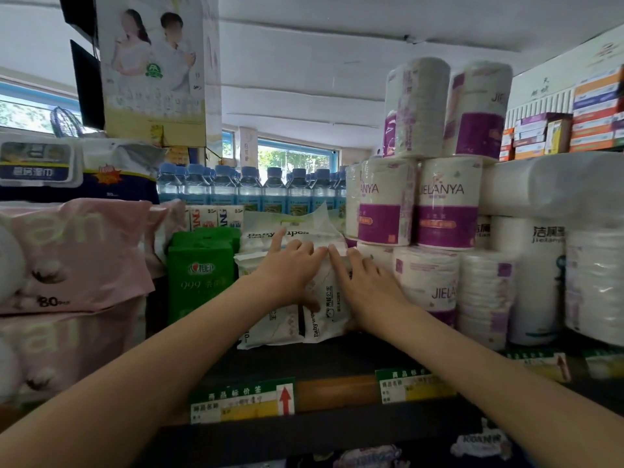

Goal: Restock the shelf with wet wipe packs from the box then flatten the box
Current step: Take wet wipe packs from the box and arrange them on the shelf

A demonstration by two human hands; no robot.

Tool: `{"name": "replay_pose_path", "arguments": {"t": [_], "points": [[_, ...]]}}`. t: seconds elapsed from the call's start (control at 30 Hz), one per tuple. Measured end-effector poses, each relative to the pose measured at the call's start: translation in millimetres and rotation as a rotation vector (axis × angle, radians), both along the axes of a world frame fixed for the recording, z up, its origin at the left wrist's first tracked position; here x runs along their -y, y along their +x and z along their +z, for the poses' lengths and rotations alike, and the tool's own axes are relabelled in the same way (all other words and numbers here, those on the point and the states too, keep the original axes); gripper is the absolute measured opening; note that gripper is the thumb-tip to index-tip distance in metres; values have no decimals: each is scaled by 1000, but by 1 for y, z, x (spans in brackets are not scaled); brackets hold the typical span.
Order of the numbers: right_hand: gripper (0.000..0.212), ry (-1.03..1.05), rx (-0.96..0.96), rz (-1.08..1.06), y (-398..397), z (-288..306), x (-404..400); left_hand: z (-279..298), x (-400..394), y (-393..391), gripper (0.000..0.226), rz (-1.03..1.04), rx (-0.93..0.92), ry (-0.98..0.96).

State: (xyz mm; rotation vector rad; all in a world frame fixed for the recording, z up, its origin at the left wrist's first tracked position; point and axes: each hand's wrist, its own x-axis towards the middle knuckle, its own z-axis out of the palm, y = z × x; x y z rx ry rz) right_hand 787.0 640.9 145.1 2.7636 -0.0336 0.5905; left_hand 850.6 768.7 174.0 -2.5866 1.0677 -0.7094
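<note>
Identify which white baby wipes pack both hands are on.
The upright front pack beside the toilet rolls; left hand and right hand press its face. The one above lies flat.

The white wet wipe packs [317, 288] on the shelf [337, 359] read "Baby wipes", once on the upper pack [270, 236] and once, upright, on the front of a lower pack. The purple-banded toilet rolls [445, 204] to the right carry "JIELANYA", and the white roll pack [537, 275] beside them shows "jielanya" partly cut off. The green pack [199, 282] bears "999", the pink pack [77, 258] "80", and the shelf-edge price tag [243, 400] a red upward arrow.
</note>
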Motion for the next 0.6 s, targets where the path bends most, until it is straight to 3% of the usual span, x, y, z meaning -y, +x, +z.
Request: {"name": "replay_pose_path", "arguments": {"t": [0.17, 0.27, 0.43, 0.6], "points": [[130, -160, 14, -26, 2, 6, 5, 7, -3, 3, 95, -17, 39, 54], [129, -144, 2, -2, 2, 11, 7, 14, -7, 3, 87, -33, 63, 54], [130, -101, -20, 15, -5, 16, 7, 7, -28, -8, 78, -54, 19, -110], [118, -73, -43, 185, -10, 21, -4, 10, -67, -10, 59, 24, -33, -287]]}}
